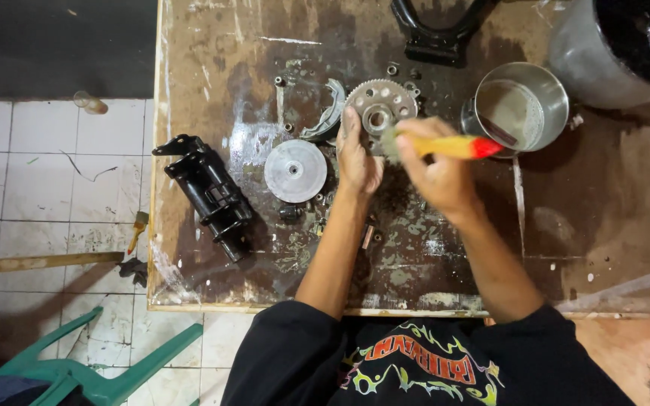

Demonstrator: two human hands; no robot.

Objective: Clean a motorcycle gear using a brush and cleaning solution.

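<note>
1. Left hand laid flat, fingers spread narrow and pressing on the rim of the toothed gear disc, holding nothing.
2. Right hand closed around a paintbrush with yellow handle and red end; bristles blurred, just beside the left fingertips, at the lower edge of the gear.
3. Possible trouble: gear sliding on the wet, oily board under the brush strokes, because only fingertips pin it.
4. Possible trouble: red end of the handle very near the steel cup of cloudy liquid, so a wide stroke may tip it.
5. Left of the pressing fingers: curved brake shoe, smooth round disc, black casting.
6. Small bolts near the wrists, easy to sweep off.
7. Black bracket beyond the fingertips, well apart.
</note>
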